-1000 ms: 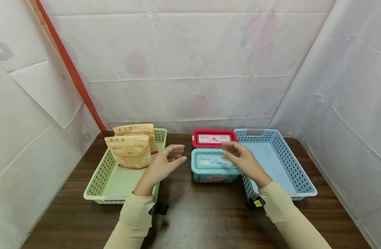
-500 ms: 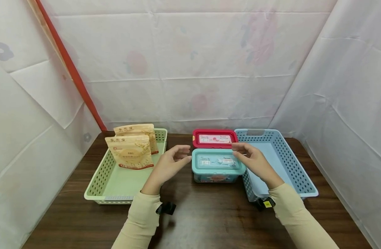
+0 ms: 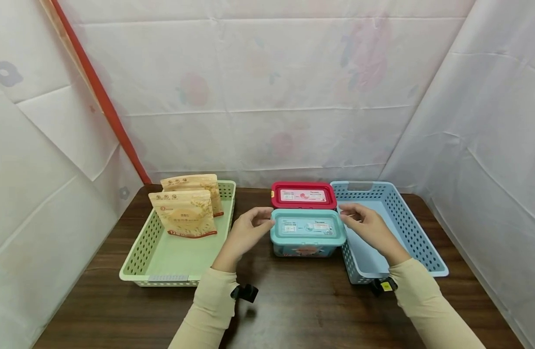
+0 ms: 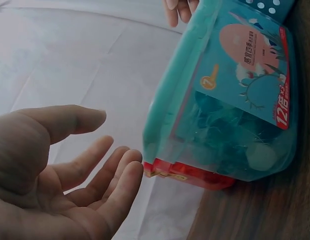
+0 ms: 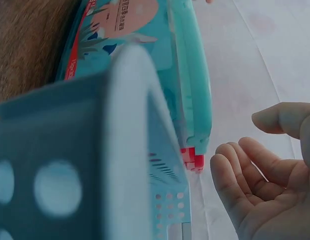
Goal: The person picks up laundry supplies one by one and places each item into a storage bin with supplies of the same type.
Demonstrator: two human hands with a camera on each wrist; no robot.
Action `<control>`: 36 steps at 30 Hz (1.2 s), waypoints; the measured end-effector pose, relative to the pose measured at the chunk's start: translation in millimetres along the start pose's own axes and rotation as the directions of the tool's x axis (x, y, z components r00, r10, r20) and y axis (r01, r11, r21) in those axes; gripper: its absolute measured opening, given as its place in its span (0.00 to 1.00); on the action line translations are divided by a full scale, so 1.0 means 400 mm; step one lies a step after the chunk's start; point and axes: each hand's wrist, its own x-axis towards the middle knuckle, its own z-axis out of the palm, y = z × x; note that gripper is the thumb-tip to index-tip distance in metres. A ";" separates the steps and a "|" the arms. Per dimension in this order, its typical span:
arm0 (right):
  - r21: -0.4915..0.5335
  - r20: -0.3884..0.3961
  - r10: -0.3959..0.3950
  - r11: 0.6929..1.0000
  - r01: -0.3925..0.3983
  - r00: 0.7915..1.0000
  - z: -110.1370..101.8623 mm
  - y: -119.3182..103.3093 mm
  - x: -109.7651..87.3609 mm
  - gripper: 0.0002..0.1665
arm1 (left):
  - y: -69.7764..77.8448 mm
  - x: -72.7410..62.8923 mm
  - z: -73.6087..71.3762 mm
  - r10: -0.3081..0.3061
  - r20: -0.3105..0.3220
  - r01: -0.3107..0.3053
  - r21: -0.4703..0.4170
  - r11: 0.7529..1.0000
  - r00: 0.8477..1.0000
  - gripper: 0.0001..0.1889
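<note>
Beside left hand (image 3: 245, 234), teal box (image 4: 232, 82) shows contents (image 4: 222, 122) (left wrist view only)

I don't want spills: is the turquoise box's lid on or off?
On: in the head view, the lid sits flat on the box; whether it's latched, I cannot tell.

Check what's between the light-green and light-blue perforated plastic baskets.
Head view: teal-lidded rectangular plastic box in front, red-lidded rectangular box behind it, and the person's left hand left of the boxes, above the dark wooden table.
</note>
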 end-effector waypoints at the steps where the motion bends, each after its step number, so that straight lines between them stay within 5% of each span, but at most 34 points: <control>1: -0.001 0.006 0.007 1.000 -0.007 1.000 -0.001 0.000 -0.001 0.28 | -0.002 0.001 0.001 -0.004 -0.003 0.004 0.000 1.000 1.000 0.19; 16: -0.010 0.074 0.055 0.998 -0.055 0.996 -0.001 0.021 0.003 0.32 | -0.018 0.018 0.016 -0.075 -0.013 0.075 -0.023 0.997 0.997 0.21; 27: -0.140 0.084 0.061 0.989 -0.048 0.995 0.006 0.018 0.012 0.30 | -0.027 0.020 0.024 -0.101 0.014 0.101 -0.018 0.995 0.995 0.24; 36: -0.144 0.096 0.073 0.988 -0.058 0.993 0.006 0.015 0.019 0.30 | -0.024 0.019 0.021 -0.115 0.033 0.115 0.012 0.993 0.993 0.27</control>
